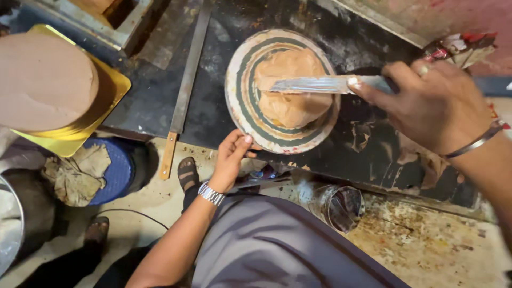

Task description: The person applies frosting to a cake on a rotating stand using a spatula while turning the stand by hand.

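The right hand (pixel 432 104) is gripping a spatula (pixel 320 84), laying its blade across the cake (pixel 292 88) on the turntable (pixel 240 101), while the left hand (pixel 230 160), fingers loosely open, is touching the turntable's near rim on the desk (pixel 213 58).

Stained black worktop (pixel 341 160) above a grimy, speckled floor (pixel 426 250).

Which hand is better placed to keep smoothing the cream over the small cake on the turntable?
Right. The right hand already holds the palette knife flat across the cake, while the left hand rests at the turntable rim, likely to turn it.
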